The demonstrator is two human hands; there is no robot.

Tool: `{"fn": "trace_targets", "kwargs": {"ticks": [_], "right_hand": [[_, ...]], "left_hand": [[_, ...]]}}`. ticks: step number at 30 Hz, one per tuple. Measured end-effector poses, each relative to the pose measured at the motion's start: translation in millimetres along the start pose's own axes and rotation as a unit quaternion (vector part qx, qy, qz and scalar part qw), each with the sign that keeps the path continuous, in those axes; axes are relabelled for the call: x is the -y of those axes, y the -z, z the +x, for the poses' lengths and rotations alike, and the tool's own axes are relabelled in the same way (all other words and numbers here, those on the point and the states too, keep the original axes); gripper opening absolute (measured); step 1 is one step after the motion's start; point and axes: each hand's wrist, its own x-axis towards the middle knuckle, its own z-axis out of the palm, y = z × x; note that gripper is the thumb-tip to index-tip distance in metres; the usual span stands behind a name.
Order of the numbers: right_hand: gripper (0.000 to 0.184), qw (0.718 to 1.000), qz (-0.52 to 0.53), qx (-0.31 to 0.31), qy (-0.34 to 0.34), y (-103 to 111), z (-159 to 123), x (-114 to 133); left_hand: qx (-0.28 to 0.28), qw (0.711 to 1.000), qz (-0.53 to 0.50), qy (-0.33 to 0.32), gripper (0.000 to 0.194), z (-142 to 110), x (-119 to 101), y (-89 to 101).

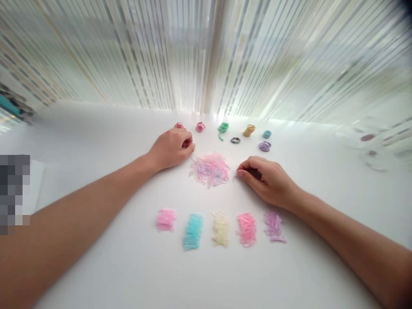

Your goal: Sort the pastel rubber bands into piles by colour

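A loose heap of thin pastel strands point(210, 169), mostly pink and lilac, lies between my hands on the white table point(128, 240). My left hand point(172, 148) rests at the heap's upper left with its fingers curled closed, partly covering a red coil point(179, 125). Just right of the heap, my right hand point(268, 178) has thumb and forefinger pinched together low over the tabletop; whatever is between them is too small to make out. Nearer me are sorted bunches of strands: light pink point(166, 220), turquoise point(193, 231), cream point(220, 229), bright pink point(247, 229) and purple point(274, 227).
Behind the heap stand small coils: pink point(200, 127), green point(223, 128), yellow point(249, 130), blue point(267, 134) and purple point(265, 146), plus a dark ring point(235, 140). A string curtain point(206, 56) hangs at the far edge. Clear plastic point(367, 141) lies at right.
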Motion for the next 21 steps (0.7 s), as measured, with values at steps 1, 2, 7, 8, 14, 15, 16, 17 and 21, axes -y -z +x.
{"fn": "trace_targets", "kwargs": {"ticks": [1,2,7,8,14,15,16,17,21], "right_hand": [[0.018,1.000,0.001,-0.001,0.005,-0.3,0.3,-0.1],[0.017,1.000,0.003,-0.003,0.007,-0.4,0.3,-0.5],[0.014,0.999,0.046,0.007,-0.002,2.7,0.1,-4.3],[0.014,0.998,0.055,0.012,-0.006,3.7,0.2,-5.2],[0.013,0.998,0.056,0.030,-0.002,5.9,2.3,-6.4],[0.012,0.998,0.050,0.031,0.003,6.0,2.7,-6.2],[0.011,0.998,0.045,0.033,0.008,6.2,3.1,-6.0],[0.011,0.998,0.040,0.036,0.015,6.5,3.5,-6.0],[0.012,0.998,0.032,0.044,0.040,8.3,4.6,-7.8]], "left_hand": [[0.000,1.000,0.002,-0.002,0.021,0.4,0.6,0.6],[0.002,1.000,0.004,-0.003,0.021,0.8,1.0,1.2],[0.004,1.000,0.025,0.003,0.022,1.8,0.8,3.5],[0.005,1.000,0.028,0.003,0.022,2.0,0.5,3.8],[0.017,0.999,0.050,0.014,0.025,2.7,-2.2,5.0],[0.019,0.998,0.052,0.016,0.025,2.8,-2.6,5.1],[0.020,0.998,0.053,0.018,0.026,2.9,-3.0,5.1],[0.023,0.998,0.054,0.019,0.027,3.0,-3.2,5.2],[0.024,0.998,0.052,0.017,0.028,3.6,-2.8,5.1]]}}
